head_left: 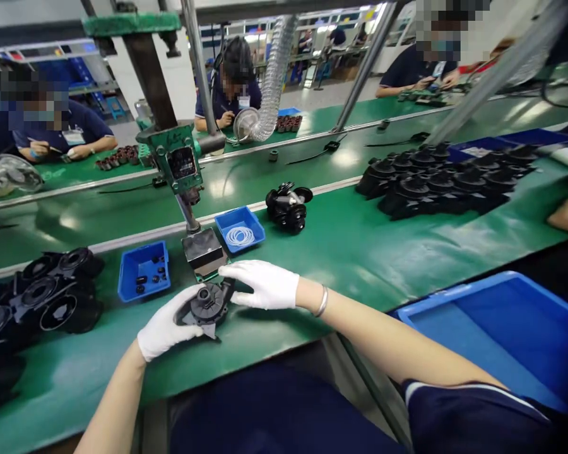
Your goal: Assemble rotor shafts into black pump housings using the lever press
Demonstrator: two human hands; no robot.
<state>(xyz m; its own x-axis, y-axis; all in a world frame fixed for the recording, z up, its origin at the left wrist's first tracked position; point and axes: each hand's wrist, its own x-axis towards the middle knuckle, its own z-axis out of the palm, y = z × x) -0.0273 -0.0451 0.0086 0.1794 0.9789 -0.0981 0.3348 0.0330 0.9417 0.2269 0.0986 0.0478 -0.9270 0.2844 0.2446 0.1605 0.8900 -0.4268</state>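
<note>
A black round housing (208, 304) with a raised central ring and a side spout is held over the green bench. My left hand (171, 323), in a white glove, grips its left side, thumb along the lower edge. My right hand (264, 285), also gloved, is at the spout on the housing's right, its fingers partly curled round it. Just behind stands the press's dark metal block (202, 251). A blue tray (125, 272) with small black parts lies left of the press, and a blue tray (223, 222) of white rings lies right of it.
Black housings (45, 291) crowd the left, and more black parts (435, 180) stand in rows at the right. A black assembly (288, 207) sits beyond my right hand. A large blue bin (497, 340) is at lower right. Co-workers sit across the line; a person's arm shows at far right.
</note>
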